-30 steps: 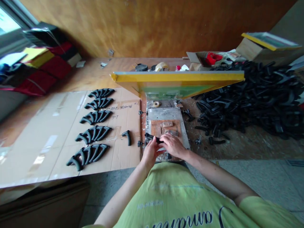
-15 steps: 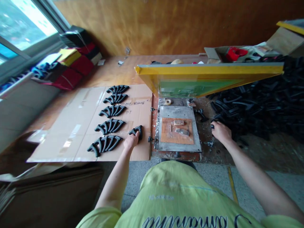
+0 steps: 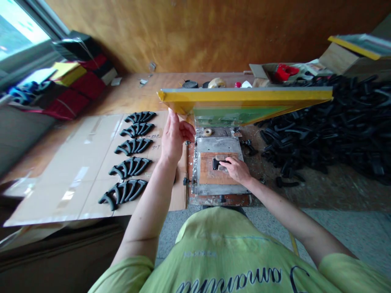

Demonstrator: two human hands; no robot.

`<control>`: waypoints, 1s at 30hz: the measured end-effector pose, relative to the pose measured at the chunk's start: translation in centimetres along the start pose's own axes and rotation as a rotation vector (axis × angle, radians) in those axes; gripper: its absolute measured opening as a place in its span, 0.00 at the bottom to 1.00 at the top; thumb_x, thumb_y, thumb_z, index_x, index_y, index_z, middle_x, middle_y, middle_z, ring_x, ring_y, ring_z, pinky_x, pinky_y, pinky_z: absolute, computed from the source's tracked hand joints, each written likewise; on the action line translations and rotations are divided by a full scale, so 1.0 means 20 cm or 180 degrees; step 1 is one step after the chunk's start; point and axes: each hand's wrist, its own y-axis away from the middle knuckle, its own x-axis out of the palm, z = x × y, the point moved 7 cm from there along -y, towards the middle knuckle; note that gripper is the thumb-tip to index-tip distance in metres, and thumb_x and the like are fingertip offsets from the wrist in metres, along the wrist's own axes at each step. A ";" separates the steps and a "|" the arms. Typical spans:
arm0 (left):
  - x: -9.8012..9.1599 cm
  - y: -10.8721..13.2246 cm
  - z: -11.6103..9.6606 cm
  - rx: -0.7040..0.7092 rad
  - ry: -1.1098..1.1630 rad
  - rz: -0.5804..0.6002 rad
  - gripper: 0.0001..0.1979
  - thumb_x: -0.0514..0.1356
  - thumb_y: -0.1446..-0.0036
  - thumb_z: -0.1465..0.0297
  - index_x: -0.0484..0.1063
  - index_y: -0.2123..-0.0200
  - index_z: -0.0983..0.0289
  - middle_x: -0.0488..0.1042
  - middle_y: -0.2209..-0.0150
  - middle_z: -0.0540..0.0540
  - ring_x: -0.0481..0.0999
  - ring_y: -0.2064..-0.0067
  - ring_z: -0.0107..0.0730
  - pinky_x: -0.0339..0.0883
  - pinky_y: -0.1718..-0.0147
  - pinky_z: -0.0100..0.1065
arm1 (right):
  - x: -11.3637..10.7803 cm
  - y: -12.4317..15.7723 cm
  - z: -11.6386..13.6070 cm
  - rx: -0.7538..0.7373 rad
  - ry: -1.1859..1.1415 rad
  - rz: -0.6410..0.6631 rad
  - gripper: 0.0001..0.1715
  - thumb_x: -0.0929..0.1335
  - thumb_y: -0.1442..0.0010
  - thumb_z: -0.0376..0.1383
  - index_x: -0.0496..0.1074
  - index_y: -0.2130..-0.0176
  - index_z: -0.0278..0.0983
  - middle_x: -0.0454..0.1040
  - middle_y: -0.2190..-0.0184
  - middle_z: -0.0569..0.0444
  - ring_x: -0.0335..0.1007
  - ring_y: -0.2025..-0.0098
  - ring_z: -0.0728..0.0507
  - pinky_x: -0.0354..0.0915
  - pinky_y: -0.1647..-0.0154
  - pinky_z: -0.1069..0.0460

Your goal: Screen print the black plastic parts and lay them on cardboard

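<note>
My right hand [image 3: 238, 169] pinches a black plastic handle [image 3: 216, 163] over the wooden blocks on the orange-brown board [image 3: 209, 178]. That board lies on a grey metal plate [image 3: 203, 189]. My left hand [image 3: 175, 138] is raised, fingers apart and holding nothing, close to the left corner of the yellow-edged screen frame [image 3: 244, 96]; whether it touches the frame I cannot tell. The screen is tilted up behind the plate. Left of my left arm, several rows of black curved handles [image 3: 130, 169] lie fanned out on flat cardboard [image 3: 88, 162].
A large heap of black handles [image 3: 332, 134] covers the right of the bench, with a loose one [image 3: 287, 183] at its front. A tape roll [image 3: 207, 132] lies below the screen. Clamp knobs [image 3: 186, 181] flank the plate. Red and black boxes [image 3: 71, 91] stand by the window.
My left hand has let go of the handles on the cardboard and risen toward the screen frame. My right hand has brought a black handle from the heap's edge onto the plate.
</note>
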 end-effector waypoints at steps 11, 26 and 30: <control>-0.22 0.73 0.69 -0.1817 -0.0287 -0.0026 0.39 0.66 0.50 0.51 0.67 0.39 0.63 0.71 0.74 0.48 0.68 0.76 0.26 0.60 0.78 0.26 | -0.54 -0.07 -0.39 0.0842 -0.0330 -0.1098 0.22 0.64 0.35 0.41 0.72 0.44 0.39 0.71 0.49 0.44 0.72 0.53 0.38 0.69 0.48 0.42; -0.25 0.79 0.94 -0.2057 -0.0618 0.0006 0.38 0.64 0.48 0.52 0.65 0.37 0.64 0.73 0.71 0.50 0.66 0.75 0.25 0.57 0.79 0.25 | -0.18 -0.01 0.24 -0.0880 0.0674 0.0615 0.16 0.60 0.37 0.25 0.75 0.58 0.34 0.76 0.59 0.46 0.70 0.58 0.42 0.62 0.63 0.51; -0.24 0.79 0.92 -0.2029 -0.0614 -0.0032 0.37 0.64 0.47 0.53 0.66 0.38 0.64 0.73 0.70 0.51 0.68 0.74 0.26 0.60 0.77 0.25 | -0.24 -0.01 0.22 -0.1067 0.0490 0.0746 0.12 0.64 0.38 0.27 0.75 0.61 0.37 0.77 0.62 0.51 0.70 0.62 0.44 0.61 0.65 0.52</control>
